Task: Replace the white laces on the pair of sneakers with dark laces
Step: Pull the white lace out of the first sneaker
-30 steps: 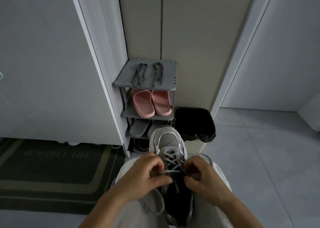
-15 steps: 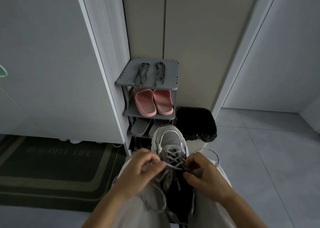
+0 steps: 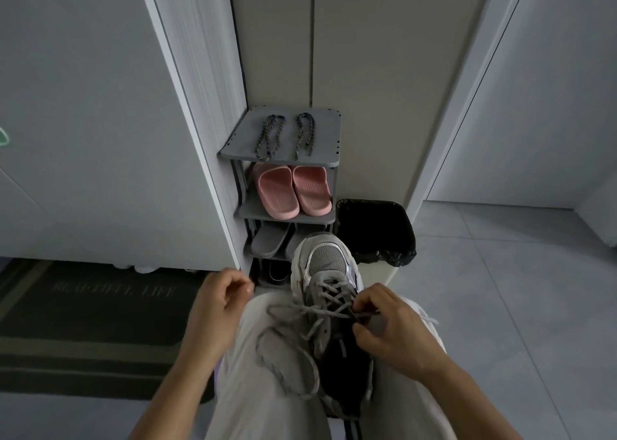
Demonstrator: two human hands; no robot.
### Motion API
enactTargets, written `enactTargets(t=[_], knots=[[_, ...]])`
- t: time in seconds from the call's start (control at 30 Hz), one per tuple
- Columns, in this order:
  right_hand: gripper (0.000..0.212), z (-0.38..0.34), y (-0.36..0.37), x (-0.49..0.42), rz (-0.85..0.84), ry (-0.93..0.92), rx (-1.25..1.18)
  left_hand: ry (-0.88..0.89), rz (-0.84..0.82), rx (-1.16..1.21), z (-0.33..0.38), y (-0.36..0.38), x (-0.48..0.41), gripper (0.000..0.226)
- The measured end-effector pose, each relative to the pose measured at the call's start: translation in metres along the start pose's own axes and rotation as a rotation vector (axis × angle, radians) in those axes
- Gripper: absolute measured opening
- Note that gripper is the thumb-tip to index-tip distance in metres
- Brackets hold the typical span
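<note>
i have the sneaker (image 3: pixel 325 292) resting on my lap, toe toward the shoe rack (image 3: pixel 329 159), white lace (image 3: pixel 300 316) half loosened. my right hand (image 3: pixel 390 326) is pinched on the lace at the upper eyelets; my left hand (image 3: pixel 217 309) is curled loosely, clamped on nothing i can see. the dark laces (image 3: pixel 287 135) lie on the rack's top shelf, untouched. risk: pulling sideways with only one hand steadying could tip the shoe off my thigh, or snag the slack loop into a knot. a second ago both hands were at the laces; the left has since drawn away, dragging out slack.
</note>
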State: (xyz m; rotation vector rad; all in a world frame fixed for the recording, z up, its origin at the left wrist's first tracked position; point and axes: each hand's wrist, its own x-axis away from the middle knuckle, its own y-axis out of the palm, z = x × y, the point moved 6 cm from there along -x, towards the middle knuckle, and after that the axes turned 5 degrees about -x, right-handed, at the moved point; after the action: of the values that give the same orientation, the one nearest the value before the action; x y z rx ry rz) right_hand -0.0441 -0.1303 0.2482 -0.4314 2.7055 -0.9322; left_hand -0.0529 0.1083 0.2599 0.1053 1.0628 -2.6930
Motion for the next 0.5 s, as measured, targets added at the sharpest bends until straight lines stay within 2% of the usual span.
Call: enactTargets(t=[0.07, 0.17, 0.27, 0.37, 0.43, 0.5], knots=[[0.019, -0.002, 0.001, 0.000, -0.007, 0.004, -0.008, 0.261, 0.012, -0.070, 0.033, 0.010, 0.008, 0.015], [0.027, -0.002, 0.001, 0.000, -0.012, -0.003, 0.016, 0.604, -0.098, -0.389, 0.069, 0.054, 0.026, 0.029], [0.038, 0.000, -0.001, 0.001, -0.019, 0.016, 0.033, 0.655, -0.115, -0.514, 0.080, 0.070, 0.025, 0.019], [0.044, 0.001, -0.007, 0.002, -0.023, 0.019, 0.103, 0.719, -0.079, -0.523, 0.088, 0.052, 0.023, 0.025], [0.045, 0.003, -0.010, 0.001, -0.028, 0.038, 0.132, 0.652, -0.036, -0.431, 0.072, 0.024, 0.014, 0.029], [0.036, 0.002, -0.010, 0.000, -0.026, 0.038, 0.123, 0.512, 0.008, -0.392, 0.040, -0.007, 0.003, 0.034]])
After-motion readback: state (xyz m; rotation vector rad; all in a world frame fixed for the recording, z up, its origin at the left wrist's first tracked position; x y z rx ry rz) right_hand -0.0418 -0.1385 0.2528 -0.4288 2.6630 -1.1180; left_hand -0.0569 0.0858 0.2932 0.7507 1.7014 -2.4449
